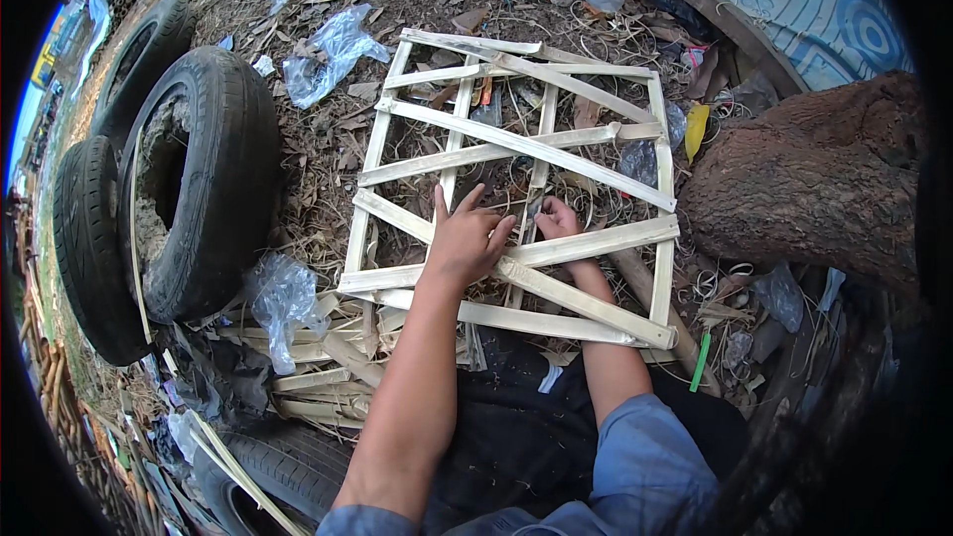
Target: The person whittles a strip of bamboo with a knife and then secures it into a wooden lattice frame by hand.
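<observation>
A roughly square lattice of pale split-bamboo slats (pixel 586 242) lies in front of me, with crossing diagonals inside its outer frame. My left hand (pixel 469 238) is over its lower middle, fingers apart, beside an upright slat (pixel 451 154). My right arm passes beneath the lower slats, and my right hand (pixel 559 222) shows inside the lattice. Its fingers are closed together by the central upright slat (pixel 542 144), at a small greyish bit too small to name. Part of the right hand is hidden by the diagonal slat in front.
Worn tyres (pixel 233 179) stand on the left. A thick tree trunk (pixel 804 184) lies at the right. Loose bamboo strips (pixel 313 379) are piled near my left forearm. Plastic bags (pixel 333 55), dry leaves and a green strip (pixel 701 362) litter the ground. A blue printed sheet (pixel 784 0) is at the back right.
</observation>
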`<state>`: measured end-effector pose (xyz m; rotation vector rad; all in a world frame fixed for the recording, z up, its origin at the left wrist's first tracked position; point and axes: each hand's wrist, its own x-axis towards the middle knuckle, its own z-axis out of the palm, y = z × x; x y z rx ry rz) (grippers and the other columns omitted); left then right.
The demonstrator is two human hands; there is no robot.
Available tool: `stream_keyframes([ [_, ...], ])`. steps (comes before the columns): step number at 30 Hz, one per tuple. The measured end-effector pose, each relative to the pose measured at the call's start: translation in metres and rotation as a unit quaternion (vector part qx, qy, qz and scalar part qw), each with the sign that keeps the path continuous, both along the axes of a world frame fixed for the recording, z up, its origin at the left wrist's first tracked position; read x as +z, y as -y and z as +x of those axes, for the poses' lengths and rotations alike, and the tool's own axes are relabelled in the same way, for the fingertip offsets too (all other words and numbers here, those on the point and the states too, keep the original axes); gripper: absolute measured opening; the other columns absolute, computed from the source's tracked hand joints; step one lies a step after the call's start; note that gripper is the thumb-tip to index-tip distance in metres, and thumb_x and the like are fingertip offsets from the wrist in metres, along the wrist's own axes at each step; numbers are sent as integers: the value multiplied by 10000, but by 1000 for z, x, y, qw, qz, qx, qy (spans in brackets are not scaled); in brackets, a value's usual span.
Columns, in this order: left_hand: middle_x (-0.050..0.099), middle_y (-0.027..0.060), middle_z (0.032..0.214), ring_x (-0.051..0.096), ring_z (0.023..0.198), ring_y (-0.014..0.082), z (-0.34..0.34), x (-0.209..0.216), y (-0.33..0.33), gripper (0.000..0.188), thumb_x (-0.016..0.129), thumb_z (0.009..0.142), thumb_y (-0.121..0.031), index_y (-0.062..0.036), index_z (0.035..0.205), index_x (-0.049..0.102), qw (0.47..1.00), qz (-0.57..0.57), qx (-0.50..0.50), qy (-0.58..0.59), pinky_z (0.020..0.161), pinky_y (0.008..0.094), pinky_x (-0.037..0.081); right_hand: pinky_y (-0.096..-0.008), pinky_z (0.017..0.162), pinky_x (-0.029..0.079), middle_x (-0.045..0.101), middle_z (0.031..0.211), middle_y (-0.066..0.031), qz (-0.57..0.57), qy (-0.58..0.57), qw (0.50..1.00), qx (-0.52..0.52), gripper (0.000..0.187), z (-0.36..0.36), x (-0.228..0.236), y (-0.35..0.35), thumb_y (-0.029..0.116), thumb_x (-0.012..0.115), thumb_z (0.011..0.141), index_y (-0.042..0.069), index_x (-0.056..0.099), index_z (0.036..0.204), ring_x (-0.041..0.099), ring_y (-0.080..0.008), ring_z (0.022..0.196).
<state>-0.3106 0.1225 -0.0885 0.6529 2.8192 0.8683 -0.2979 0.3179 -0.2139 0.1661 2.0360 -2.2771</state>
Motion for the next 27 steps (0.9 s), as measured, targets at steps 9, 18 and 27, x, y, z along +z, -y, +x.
stream_keyframes([
  [9, 613, 219, 601, 623, 584, 405, -2, 11, -8, 528, 504, 942, -366, -28, 562, 647, 996, -69, 43, 41, 607, 478, 521, -221, 443, 300, 500, 642, 49, 27, 2, 1000, 1, 79, -4, 7, -8, 70, 581, 867, 35, 543, 927, 423, -8, 551],
  [18, 580, 197, 566, 594, 577, 407, -1, 40, -11, 521, 502, 970, -342, -27, 571, 614, 998, -49, 29, -19, 563, 479, 475, -214, 510, 401, 611, 717, -11, -22, 19, 999, 37, 78, -19, 40, -16, 65, 591, 871, 11, 555, 915, 543, -44, 625],
  [27, 588, 175, 563, 603, 564, 375, -4, 46, 14, 518, 510, 964, -367, -52, 571, 633, 990, -35, 99, -95, 551, 461, 470, -222, 504, 391, 567, 703, 19, -43, -1, 993, 106, 106, -56, 63, 14, 109, 596, 878, 12, 578, 916, 506, -39, 599],
])
